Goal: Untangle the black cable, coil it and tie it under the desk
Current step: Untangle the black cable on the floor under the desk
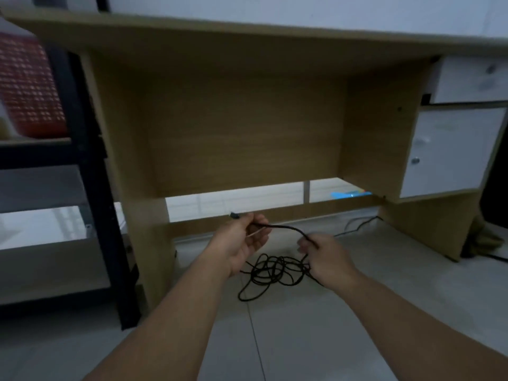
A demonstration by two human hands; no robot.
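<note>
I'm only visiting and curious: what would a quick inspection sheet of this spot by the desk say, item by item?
Surface: pale tiled floor.
Job's things: black cable, mostly a loose tangle on the floor before the desk; one stretch is lifted between the hands.
Clutter: olive bundle by the desk's right side, too blurred to identify.
Hands: left hand grips the cable near its plug end; right hand pinches it further along.
Cables: dark lead on the floor near the desk's right side; cannot tell whether it is the same cable.
Surroundings: black rack left, white drawers right.
</note>
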